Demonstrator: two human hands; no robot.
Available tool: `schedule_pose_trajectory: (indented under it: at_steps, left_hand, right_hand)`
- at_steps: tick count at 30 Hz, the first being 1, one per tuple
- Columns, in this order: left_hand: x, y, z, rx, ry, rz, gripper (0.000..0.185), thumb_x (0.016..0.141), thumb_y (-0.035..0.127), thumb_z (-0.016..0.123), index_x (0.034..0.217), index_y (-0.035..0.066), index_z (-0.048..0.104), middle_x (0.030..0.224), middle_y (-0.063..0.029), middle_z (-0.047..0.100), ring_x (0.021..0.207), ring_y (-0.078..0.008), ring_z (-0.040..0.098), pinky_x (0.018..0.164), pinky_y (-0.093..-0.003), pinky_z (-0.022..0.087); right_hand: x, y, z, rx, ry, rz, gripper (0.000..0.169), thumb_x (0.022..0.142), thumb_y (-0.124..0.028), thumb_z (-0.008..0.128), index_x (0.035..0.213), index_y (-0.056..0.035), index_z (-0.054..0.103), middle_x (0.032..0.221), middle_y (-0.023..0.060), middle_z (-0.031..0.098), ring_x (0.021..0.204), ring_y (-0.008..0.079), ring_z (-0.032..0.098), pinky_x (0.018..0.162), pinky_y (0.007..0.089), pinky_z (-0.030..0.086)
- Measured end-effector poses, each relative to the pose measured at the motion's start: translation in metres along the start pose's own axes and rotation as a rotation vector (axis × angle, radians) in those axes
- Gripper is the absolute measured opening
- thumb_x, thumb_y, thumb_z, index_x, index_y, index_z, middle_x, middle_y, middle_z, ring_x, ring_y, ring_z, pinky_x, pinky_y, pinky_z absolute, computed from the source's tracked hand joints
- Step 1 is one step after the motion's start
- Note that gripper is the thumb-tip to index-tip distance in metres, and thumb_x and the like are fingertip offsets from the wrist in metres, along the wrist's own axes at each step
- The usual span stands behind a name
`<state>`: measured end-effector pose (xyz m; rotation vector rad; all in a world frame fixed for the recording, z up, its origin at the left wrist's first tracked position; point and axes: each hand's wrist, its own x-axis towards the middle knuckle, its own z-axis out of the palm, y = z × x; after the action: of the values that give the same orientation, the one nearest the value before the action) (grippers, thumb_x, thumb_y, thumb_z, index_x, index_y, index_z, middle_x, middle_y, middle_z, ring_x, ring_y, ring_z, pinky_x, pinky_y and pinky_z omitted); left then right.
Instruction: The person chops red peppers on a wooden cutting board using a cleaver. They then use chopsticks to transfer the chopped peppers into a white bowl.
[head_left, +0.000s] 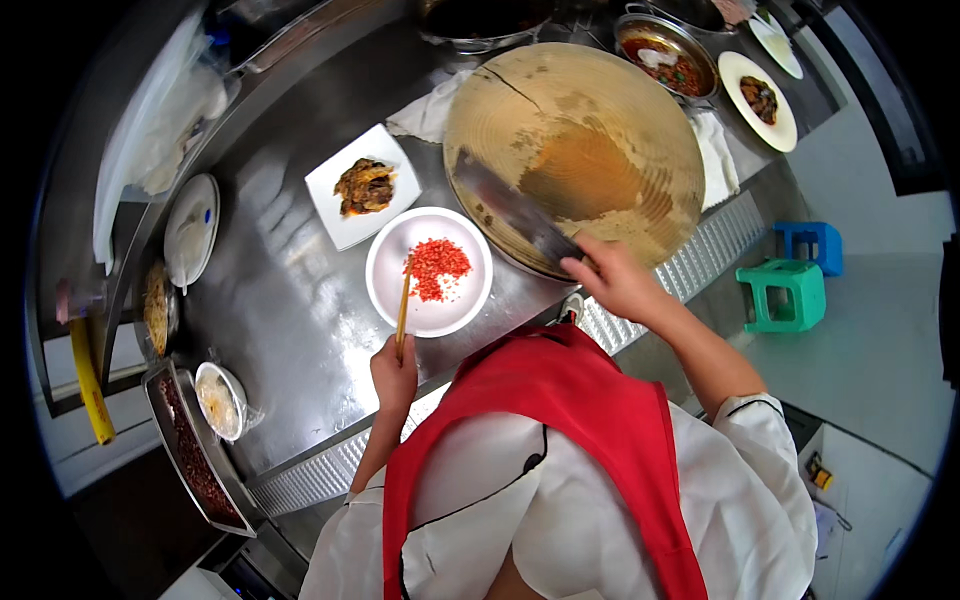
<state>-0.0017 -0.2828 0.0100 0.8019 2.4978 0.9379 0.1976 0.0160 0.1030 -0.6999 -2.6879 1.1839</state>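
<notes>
My left hand grips a pair of wooden chopsticks, whose tips reach into a white bowl. Finely chopped red pieces, perhaps chili, lie in the bottom of that bowl. My right hand holds a cleaver by its handle, over the near left part of a round wooden chopping block. The blade points away to the left; I cannot tell whether it touches the wood. An orange-brown wet stain marks the block's middle.
Beyond the bowl sits a square white plate with browned food. A pan of red sauce and an oval plate stand at far right. A wrapped bowl and a metal tray flank the left edge. Plastic stools stand on the floor.
</notes>
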Motion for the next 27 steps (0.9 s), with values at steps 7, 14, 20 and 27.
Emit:
schedule_pose_trajectory:
  at_steps: [7,14,20,27]
  left_hand:
    - [-0.004,0.001,0.000,-0.115,-0.020,0.006,0.025,0.092,0.018,0.057,0.076,0.000,0.057,0.048,-0.0103,0.042,0.042,-0.0151,0.037,0.043,-0.0341,0.032]
    - [0.003,0.013,-0.001,-0.075,-0.045,0.087,0.025,0.093,0.019,0.057,0.077,-0.001,0.058,0.049,-0.0117,0.042,0.042,-0.0159,0.038,0.043,-0.0345,0.033]
    - [0.005,0.013,0.000,-0.114,-0.032,0.055,0.023,0.093,0.018,0.057,0.080,-0.001,0.060,0.049,-0.0083,0.043,0.043,-0.0125,0.038,0.043,-0.0330,0.032]
    - [0.005,0.004,0.000,-0.257,0.080,-0.033,0.023,0.095,0.017,0.055,0.083,-0.002,0.062,0.051,0.0013,0.044,0.047,-0.0049,0.037,0.043,-0.0259,0.030]
  right_hand:
    - [-0.036,0.045,-0.039,-0.014,0.290,0.283,0.024,0.091,-0.020,0.059,0.092,0.0034,0.051,0.069,0.0236,0.055,0.061,0.0371,0.056,0.058,0.0409,0.043]
    - [-0.034,0.052,-0.045,-0.148,0.309,0.250,0.023,0.088,-0.019,0.061,0.091,0.0022,0.051,0.071,0.0257,0.056,0.065,0.0428,0.056,0.059,0.0448,0.044]
    - [-0.018,0.033,-0.022,-0.423,0.170,0.141,0.021,0.086,-0.020,0.060,0.088,-0.0017,0.050,0.069,0.0231,0.058,0.068,0.0424,0.059,0.059,0.0504,0.045]
    - [-0.028,-0.003,-0.001,0.005,0.131,-0.029,0.021,0.090,-0.022,0.057,0.090,-0.0017,0.051,0.064,0.0211,0.055,0.062,0.0381,0.059,0.058,0.0467,0.045]
